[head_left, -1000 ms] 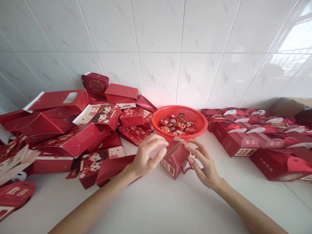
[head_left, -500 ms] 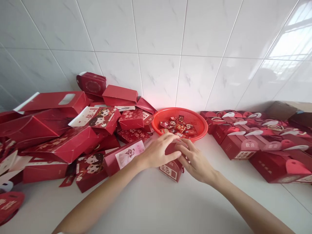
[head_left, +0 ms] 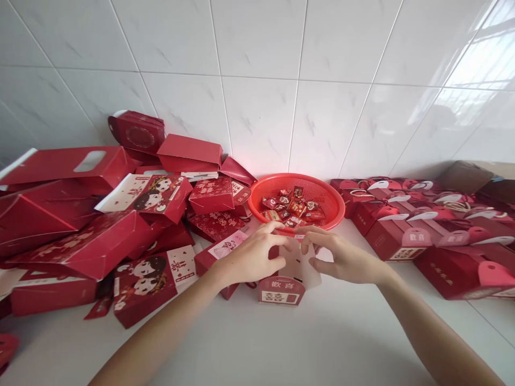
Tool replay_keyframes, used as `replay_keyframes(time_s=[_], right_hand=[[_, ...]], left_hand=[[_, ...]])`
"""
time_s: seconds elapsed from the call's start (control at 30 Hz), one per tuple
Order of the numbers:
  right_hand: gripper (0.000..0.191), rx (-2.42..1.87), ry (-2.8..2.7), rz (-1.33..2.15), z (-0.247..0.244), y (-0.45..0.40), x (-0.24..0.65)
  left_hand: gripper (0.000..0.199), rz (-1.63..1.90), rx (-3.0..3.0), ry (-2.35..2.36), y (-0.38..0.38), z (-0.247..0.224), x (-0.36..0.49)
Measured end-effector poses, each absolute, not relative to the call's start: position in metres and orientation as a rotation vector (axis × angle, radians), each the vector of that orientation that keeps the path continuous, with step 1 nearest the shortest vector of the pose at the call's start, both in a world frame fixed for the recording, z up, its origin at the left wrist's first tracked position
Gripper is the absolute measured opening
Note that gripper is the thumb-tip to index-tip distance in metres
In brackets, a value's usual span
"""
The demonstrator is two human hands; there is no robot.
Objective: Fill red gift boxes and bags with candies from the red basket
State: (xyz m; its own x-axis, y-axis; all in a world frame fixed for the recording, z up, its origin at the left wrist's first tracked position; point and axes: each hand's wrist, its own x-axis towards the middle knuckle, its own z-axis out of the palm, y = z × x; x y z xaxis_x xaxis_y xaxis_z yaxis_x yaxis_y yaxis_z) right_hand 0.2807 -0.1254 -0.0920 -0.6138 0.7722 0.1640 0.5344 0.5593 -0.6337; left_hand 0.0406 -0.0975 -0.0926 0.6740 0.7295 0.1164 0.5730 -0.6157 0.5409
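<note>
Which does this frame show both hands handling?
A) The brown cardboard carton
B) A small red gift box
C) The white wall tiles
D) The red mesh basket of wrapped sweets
B: the left hand and right hand meet at the pale open top of the small red gift box.

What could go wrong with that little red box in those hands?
The left hand and right hand are working right by the red plastic basket, so a bump might tip it and spill the wrapped sweets. The thin card of the small red gift box could bend or tear if the fingers pinch hard. The leaning heap of red boxes might also slide if knocked.
</note>
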Motion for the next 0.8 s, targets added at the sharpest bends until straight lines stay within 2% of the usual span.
replay_keyframes(time_s=[0.2, 0.4, 0.63, 0.8], right_hand=[[0.028, -1.251, -2.481, 0.936, -0.097, -0.123, 0.3], [0.054, -1.299, -2.542, 1.002, -0.105, -0.119, 0.301], [0.057, -1.294, -2.571, 1.097, -0.109, -0.114, 0.299], [0.057, -1.396, -2.557, 1.005, -0.109, -0.11, 0.296]], left_hand=[[0.046, 0.29, 2.343, 1.086, -0.089, -0.078, 0.015], [0.073, 0.126, 2.295, 1.053, -0.074, -0.076, 0.001], [0.076, -0.05, 2.214, 1.01, -0.063, -0.073, -0.007], [0.075, -0.142, 2.206, 0.979, -0.067, -0.07, -0.012]])
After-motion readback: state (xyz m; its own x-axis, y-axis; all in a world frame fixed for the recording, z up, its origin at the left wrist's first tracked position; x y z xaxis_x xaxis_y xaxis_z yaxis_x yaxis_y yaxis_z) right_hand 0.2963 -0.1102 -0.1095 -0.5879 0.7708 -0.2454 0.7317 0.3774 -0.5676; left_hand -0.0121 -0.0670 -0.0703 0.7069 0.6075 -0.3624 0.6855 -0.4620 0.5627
